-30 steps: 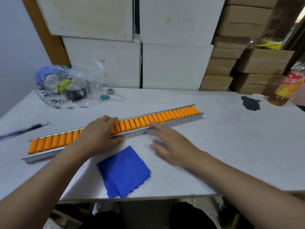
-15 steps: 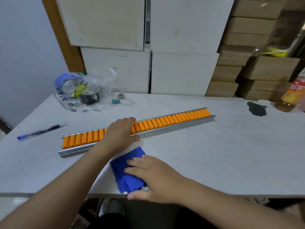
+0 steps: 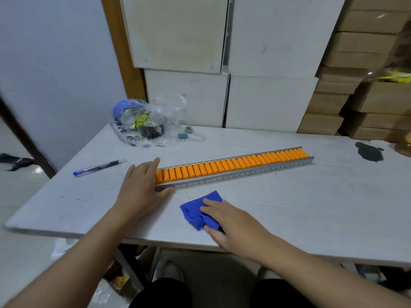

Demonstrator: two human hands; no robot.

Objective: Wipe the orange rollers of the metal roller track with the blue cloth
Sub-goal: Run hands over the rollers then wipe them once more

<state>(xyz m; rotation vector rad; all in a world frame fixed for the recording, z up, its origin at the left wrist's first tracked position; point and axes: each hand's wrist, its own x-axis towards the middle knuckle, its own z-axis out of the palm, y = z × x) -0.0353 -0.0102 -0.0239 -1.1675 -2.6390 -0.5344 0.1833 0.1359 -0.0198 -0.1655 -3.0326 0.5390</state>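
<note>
Behind everything, white boxes (image 3: pixel 269 101) and brown cardboard boxes (image 3: pixel 329 101) stand stacked against the wall at the far edge of the pale surface (image 3: pixel 311 207); all are closed, so their contents cannot be told. Across the surface lies the metal roller track (image 3: pixel 235 168), running from the left hand up and away to the right, its row of orange rollers (image 3: pixel 233 164) filling the channel between the two metal rails. At the far left corner sits a clear plastic bag (image 3: pixel 146 123), crumpled and printed with dark letters; inside it are a blue rounded thing, a dark tape-like roll and something yellow, none of them clear enough to name. Just right of the bag lies a small teal binder clip (image 3: pixel 182 136), and a blue pen (image 3: pixel 100 167) lies near the left edge. A dark patch (image 3: pixel 369 151) marks the surface far right.

The left hand (image 3: pixel 142 185) rests on the near-left end of the track, fingers (image 3: pixel 153 165) stretched flat over the rollers and thumb against the front rail, pressing rather than gripping. The right hand (image 3: pixel 231 221) lies on the blue cloth (image 3: pixel 200 210), well in front of the track and apart from it. Its fingers (image 3: pixel 211 204) spread over the cloth's top while the thumb presses its near edge, pinching the bunched fabric loosely; the cloth's left part sticks out beyond the fingertips.
</note>
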